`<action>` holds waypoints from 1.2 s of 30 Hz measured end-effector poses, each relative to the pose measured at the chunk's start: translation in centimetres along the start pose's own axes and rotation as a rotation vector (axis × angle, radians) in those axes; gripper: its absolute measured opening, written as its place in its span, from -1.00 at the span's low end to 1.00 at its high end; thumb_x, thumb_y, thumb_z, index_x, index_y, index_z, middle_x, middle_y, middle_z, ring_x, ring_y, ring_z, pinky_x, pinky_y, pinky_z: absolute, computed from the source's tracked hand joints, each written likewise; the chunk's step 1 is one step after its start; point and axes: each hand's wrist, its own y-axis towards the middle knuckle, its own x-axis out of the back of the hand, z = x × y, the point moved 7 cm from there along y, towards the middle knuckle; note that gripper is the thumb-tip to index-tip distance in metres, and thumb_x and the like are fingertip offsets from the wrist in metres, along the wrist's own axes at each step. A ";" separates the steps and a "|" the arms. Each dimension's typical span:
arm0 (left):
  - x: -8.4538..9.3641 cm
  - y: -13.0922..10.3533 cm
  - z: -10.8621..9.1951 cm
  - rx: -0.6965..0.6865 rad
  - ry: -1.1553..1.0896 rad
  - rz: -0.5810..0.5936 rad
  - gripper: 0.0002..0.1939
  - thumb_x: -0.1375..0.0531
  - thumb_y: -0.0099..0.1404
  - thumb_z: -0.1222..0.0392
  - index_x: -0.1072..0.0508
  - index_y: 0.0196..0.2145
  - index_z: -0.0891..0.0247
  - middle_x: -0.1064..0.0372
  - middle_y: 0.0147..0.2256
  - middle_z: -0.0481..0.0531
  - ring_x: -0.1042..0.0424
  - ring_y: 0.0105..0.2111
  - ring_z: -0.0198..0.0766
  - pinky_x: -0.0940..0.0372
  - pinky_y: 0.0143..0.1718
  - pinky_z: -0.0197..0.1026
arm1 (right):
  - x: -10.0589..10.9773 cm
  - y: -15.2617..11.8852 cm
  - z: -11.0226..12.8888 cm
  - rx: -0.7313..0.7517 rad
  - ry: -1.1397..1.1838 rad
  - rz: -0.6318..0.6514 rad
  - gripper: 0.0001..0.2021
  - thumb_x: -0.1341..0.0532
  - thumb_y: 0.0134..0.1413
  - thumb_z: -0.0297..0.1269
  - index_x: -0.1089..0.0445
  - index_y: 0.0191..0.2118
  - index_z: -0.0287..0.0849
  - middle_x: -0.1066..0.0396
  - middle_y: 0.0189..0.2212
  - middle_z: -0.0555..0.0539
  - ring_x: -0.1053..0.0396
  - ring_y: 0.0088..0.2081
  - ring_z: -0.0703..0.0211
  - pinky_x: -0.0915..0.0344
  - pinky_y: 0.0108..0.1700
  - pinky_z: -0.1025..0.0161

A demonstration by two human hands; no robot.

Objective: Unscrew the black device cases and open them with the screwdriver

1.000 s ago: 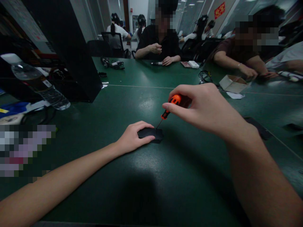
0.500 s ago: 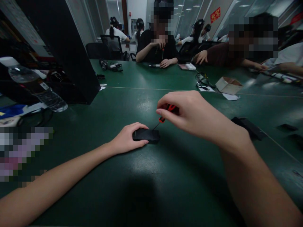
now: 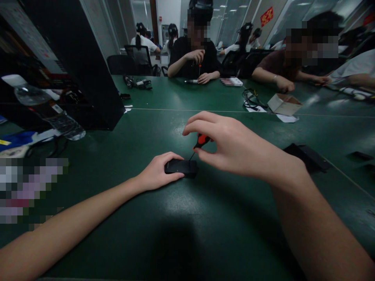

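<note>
A small black box-shaped device (image 3: 183, 168) lies on the green table (image 3: 123, 226). My left hand (image 3: 159, 171) grips its left end, thumb on the near side and fingers on the far side. Above and to the right, my right hand (image 3: 216, 142) holds a red and black screwdriver (image 3: 202, 139) by its handle, with some fingers lifted off it. The screwdriver is tilted, and its thin shaft comes down to the top of the device near the right end. Whether the tip sits in a screw cannot be made out.
A plastic bottle (image 3: 48, 109) leans at the left beside a black cabinet (image 3: 84, 66). Black parts (image 3: 307, 157) lie to the right. Farther back are cables (image 3: 253, 97), an open cardboard box (image 3: 284, 104) and people seated across the table.
My right hand's fingers have loosened and spread around the screwdriver handle, moving slightly left. My left hand and the device stay put. Across the table at the right, a person's hand has moved towards the cardboard box.
</note>
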 end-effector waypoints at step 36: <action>-0.2 -0.1 0.0 -0.064 0.025 -0.023 -0.56 -0.37 0.24 0.05 -0.47 0.02 0.23 -0.51 -0.08 0.08 -0.50 -0.10 -0.05 -0.38 -0.01 -0.05 | -0.4 0.6 1.6 0.064 0.111 -0.099 -0.88 -0.19 0.26 -0.34 -0.47 -0.18 -0.23 -0.53 -0.29 -0.07 -0.43 -0.30 0.19 -0.26 -0.23 0.27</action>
